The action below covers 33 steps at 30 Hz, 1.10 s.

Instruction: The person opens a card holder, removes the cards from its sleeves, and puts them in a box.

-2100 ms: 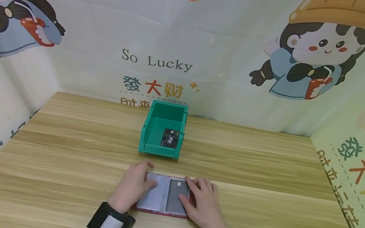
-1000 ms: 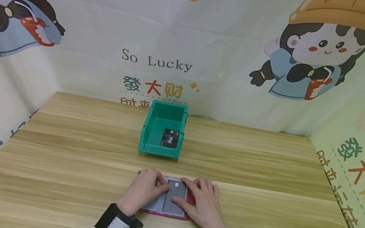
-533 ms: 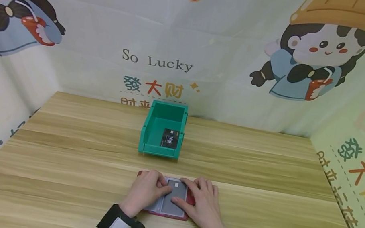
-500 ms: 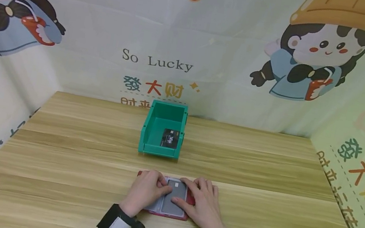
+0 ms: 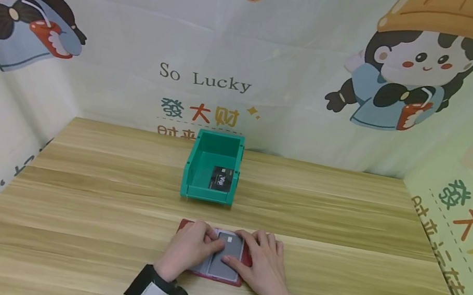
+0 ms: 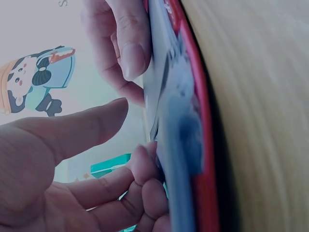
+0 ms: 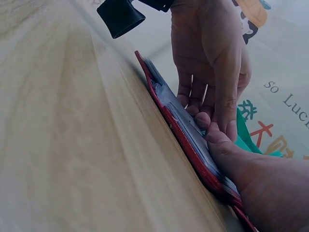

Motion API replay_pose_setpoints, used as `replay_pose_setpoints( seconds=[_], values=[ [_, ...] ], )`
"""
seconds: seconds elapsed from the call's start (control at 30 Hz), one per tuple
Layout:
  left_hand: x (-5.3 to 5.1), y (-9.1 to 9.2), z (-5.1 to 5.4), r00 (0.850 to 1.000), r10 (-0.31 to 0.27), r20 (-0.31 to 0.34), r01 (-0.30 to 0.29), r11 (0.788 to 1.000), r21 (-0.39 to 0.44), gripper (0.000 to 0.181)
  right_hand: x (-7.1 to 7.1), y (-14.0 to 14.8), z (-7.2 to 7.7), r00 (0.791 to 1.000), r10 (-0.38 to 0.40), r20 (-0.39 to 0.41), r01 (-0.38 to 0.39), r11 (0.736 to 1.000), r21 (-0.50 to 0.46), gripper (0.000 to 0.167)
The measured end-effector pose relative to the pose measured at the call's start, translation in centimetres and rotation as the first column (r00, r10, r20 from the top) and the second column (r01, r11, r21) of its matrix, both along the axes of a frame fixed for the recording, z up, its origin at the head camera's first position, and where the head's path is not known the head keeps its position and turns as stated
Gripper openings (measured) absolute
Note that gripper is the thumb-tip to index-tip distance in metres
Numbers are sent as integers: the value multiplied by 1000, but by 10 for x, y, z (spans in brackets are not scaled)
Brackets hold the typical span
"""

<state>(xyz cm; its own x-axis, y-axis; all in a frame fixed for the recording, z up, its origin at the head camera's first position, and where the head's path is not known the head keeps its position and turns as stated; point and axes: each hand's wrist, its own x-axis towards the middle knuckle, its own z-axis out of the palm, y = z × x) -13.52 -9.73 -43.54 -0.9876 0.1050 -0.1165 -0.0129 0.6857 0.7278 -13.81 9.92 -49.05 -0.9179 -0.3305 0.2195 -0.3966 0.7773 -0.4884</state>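
A red card holder (image 5: 239, 282) lies spread on the table, with clear sleeves (image 5: 200, 266). A grey bank card (image 5: 225, 267) with a chip sits on its right-hand page. My left hand (image 5: 190, 247) is over the left page, thumb at the card's left side; in the left wrist view the thumb stands apart from bent fingers (image 6: 145, 166) touching the sleeve edge. My right hand (image 5: 264, 268) holds the page's right side, thumb on the card and index finger at the top edge. Its fingers behind the page are partly hidden.
A green bin (image 5: 206, 195) stands behind the card holder, a black card marked Vip (image 5: 221, 179) inside it. The wooden table (image 5: 348, 214) meets a printed cloth backdrop (image 5: 297, 74) at the back and sides.
My left hand has moved right from the left page to the card's left side, its fingers now bent. The card holder shifted slightly. My right hand has hardly moved.
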Motion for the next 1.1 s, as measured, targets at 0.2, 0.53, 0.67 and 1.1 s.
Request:
replay_pose_setpoints(
  seconds=[0.2, 0.53, 0.67, 1.1],
  values=[
    [1, 2, -2, 1000, -9, -28, 8, 999, -41, 18, 2, -2, 0, 1000, -14, 11, 14, 1000, 3, 59],
    [0, 0, -3, 999, -18, -31, 15, 997, -81, 20, 7, -5, -1, 1000, -22, 17, 22, 1000, -8, 62],
    [-1, -2, -3, 1000, -15, 4, 15, 997, -78, 19, 6, -4, 1, 1000, -3, 28, 4, 1000, -19, 60],
    [-3, -8, -3, 997, 1, 80, 1, 999, -35, 25, 4, -2, 0, 997, 23, 70, -23, 1000, 3, 60]
  ],
)
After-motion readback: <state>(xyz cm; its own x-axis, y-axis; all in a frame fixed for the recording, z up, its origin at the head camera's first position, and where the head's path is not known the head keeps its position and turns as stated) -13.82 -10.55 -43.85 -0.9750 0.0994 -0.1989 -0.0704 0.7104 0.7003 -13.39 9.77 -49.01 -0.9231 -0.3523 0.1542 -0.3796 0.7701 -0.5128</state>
